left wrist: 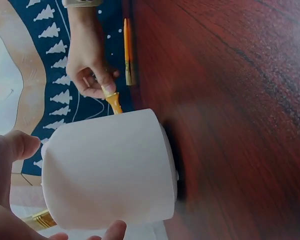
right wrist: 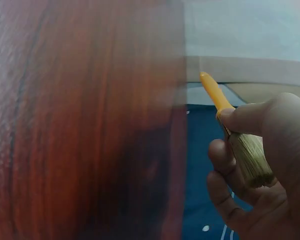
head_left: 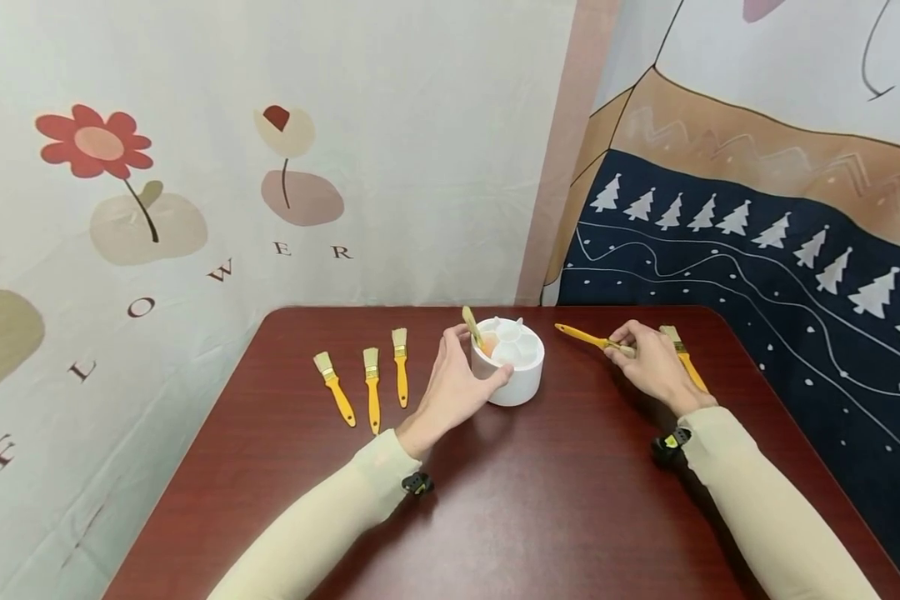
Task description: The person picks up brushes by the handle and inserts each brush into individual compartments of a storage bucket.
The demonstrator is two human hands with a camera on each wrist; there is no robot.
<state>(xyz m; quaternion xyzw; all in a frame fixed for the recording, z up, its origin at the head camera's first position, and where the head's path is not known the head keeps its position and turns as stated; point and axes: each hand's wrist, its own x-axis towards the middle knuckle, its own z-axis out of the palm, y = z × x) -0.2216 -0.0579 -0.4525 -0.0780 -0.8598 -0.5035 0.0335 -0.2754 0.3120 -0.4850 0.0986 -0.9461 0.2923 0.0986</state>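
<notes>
A white round pot [head_left: 516, 383] with a divided top stands near the table's far edge. One paintbrush [head_left: 472, 326] stands in a left compartment, bristles up. My left hand [head_left: 457, 379] holds the pot from its left side, thumb at the front rim; in the left wrist view the pot's wall [left wrist: 110, 170] fills the middle. To the right, my right hand [head_left: 651, 358] pinches another paintbrush [head_left: 581, 335] near its metal band, above the table. Its yellow handle [right wrist: 215, 92] points away from the palm in the right wrist view, and its bristles [right wrist: 252, 162] lie towards the palm.
Left of the pot lie three yellow-handled paintbrushes [head_left: 372, 392], bristles away from me. Another paintbrush [head_left: 688, 362] lies beyond my right hand, partly covered by it. Printed cloths [head_left: 435, 167] hang behind the dark red table [head_left: 540, 500].
</notes>
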